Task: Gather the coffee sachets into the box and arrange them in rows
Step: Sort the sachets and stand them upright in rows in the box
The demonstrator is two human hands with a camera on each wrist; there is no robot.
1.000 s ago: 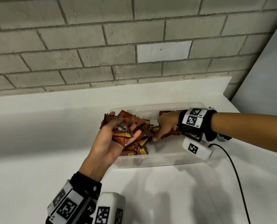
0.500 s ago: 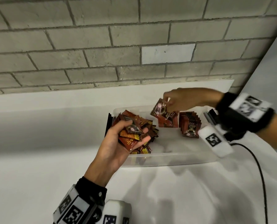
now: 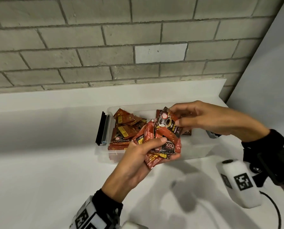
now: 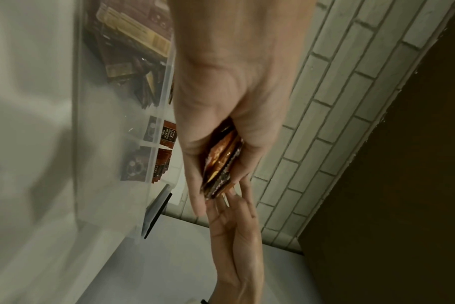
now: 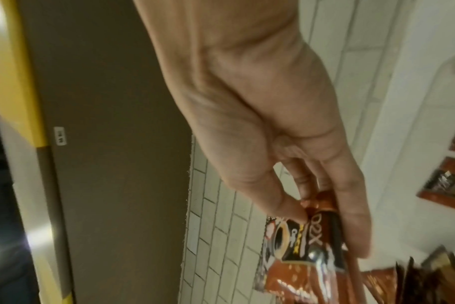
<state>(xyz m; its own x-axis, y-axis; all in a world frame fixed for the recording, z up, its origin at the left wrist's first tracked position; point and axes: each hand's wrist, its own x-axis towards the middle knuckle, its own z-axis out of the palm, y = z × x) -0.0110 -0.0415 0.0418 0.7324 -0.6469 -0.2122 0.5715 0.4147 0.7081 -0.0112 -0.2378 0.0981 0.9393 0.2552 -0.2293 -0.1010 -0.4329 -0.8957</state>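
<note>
A clear plastic box (image 3: 104,154) stands on the white counter near the brick wall, with a loose heap of red-brown coffee sachets (image 3: 126,129) in its left half. My left hand (image 3: 154,149) grips a fanned bunch of sachets (image 3: 164,146) above the box's front edge; the left wrist view shows that bunch (image 4: 221,164) edge-on between fingers and thumb. My right hand (image 3: 179,118) pinches a single sachet (image 3: 167,123) with a coffee cup picture, right above the bunch. The right wrist view shows this sachet (image 5: 299,246) between thumb and fingers.
A few sachets stand upright in the box's right part (image 4: 166,133). A black clip (image 3: 100,128) sits on the box's left end. A white wall panel (image 3: 270,80) closes off the right side. A black cable (image 3: 277,212) trails on the counter (image 3: 38,162) at the lower right.
My right hand came out of the box with one sachet, lifted it and brought it left to the bunch. My left hand raised its bunch slightly toward the middle.
</note>
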